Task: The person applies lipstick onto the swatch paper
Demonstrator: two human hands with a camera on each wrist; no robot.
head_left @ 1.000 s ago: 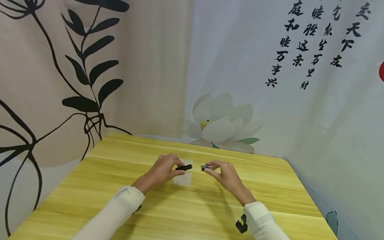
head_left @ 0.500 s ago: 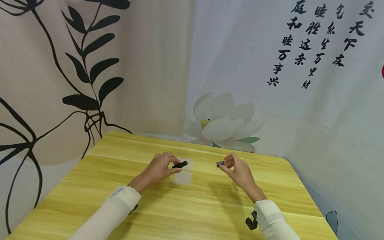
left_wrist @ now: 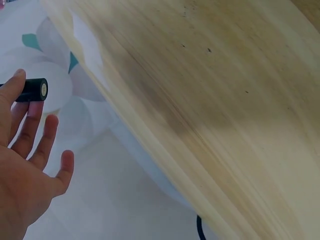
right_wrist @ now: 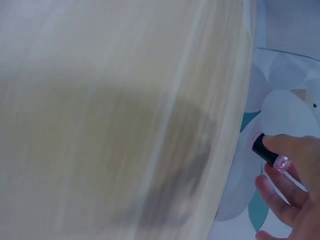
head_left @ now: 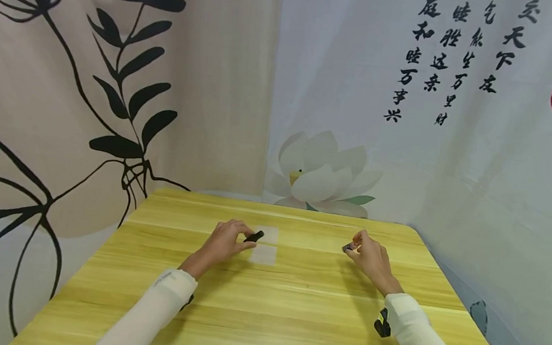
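My left hand [head_left: 223, 241] pinches a slim black tube [head_left: 254, 236] between thumb and fingers, above the back middle of the table. In the left wrist view the black tube has a round pale label on its end face, and the other fingers spread loosely below it. Farther right, my right hand [head_left: 372, 259] pinches a short cylinder [right_wrist: 265, 148] by thumb and fingertips. The cylinder has a black middle and shiny pink ends; pale markings show on it in the head view. The two pieces are apart, and each hand hides part of its own piece.
Two pale square patches [head_left: 263, 254] lie on the wood-grain table [head_left: 273, 315] beside my left hand. Behind the table's back edge hangs a printed curtain [head_left: 222, 107] with leaves, a lotus and writing. A black band [head_left: 383, 323] sits at my right wrist.
My right hand has moved well to the right with the short cylinder, widening the gap between the pieces. My left hand has shifted slightly left, still pinching the black tube.
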